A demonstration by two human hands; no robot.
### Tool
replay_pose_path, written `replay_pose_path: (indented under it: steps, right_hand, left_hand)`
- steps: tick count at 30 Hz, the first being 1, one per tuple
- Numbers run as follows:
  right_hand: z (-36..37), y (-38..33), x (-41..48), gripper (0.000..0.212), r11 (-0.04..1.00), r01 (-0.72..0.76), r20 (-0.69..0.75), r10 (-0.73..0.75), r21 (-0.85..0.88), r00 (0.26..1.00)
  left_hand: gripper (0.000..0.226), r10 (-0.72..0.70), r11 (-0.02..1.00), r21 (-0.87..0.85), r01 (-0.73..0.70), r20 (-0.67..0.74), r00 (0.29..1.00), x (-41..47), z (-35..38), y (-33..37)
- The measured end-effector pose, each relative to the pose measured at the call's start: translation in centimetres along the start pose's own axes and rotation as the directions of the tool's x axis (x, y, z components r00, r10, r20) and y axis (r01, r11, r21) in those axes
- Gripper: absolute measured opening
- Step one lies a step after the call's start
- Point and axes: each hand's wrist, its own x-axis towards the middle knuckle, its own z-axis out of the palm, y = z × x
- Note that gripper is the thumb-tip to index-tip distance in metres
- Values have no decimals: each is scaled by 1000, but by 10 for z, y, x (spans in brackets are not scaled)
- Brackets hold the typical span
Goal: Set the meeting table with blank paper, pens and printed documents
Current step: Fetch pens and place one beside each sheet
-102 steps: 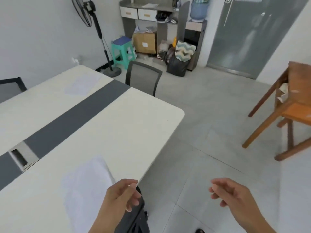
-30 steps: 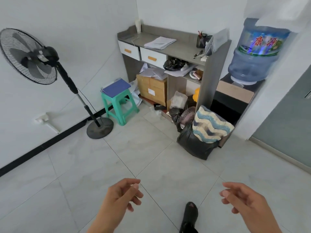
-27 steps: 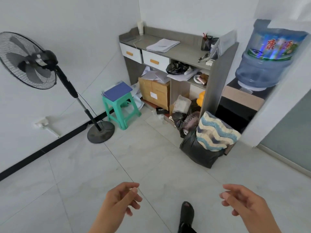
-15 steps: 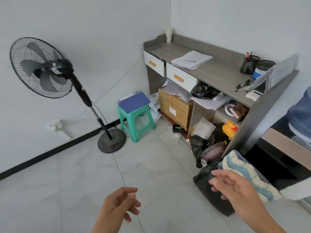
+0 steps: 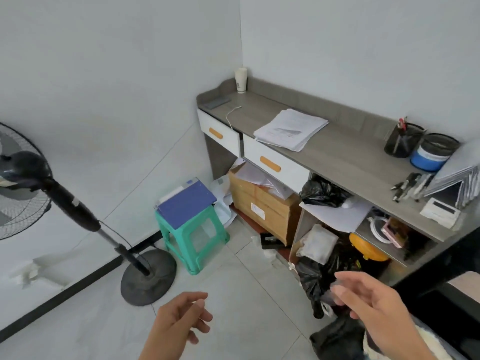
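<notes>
While both our hands hang low in front of the desk (image 5: 337,157) holding nothing, the fingers of our left hand (image 5: 181,320) are loosely curled and those of our right hand (image 5: 368,305) relaxed and spread. On the desk's middle lies the stack of printed documents (image 5: 291,128). Toward its right end lie loose pens (image 5: 407,184), with a mesh pen cup (image 5: 401,141) behind them. A green stool (image 5: 192,235) stands left of the desk.
</notes>
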Motion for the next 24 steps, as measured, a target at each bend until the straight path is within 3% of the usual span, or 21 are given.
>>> replay_pose_path:
  steps: [7,14,20,24]
  right_hand:
    - [-18,-17,76,17,998,-54,-193,60,39,979]
    - [-53,-17,177,17,991,-103,-352,126,82,928]
    - [-105,-38,272,20,983,-133,-596,31,-127,802]
    - [-141,-40,321,44,895,-316,-716,-5,-315,698]
  left_hand:
    - [16,73,994,64,-89,224,972,133,42,79]
    - [15,20,987,143,-76,359,933,241,97,126]
    - [16,21,968,217,-123,421,907,326,141,181]
    - [15,-20,967,232,-110,496,868,369,169,203]
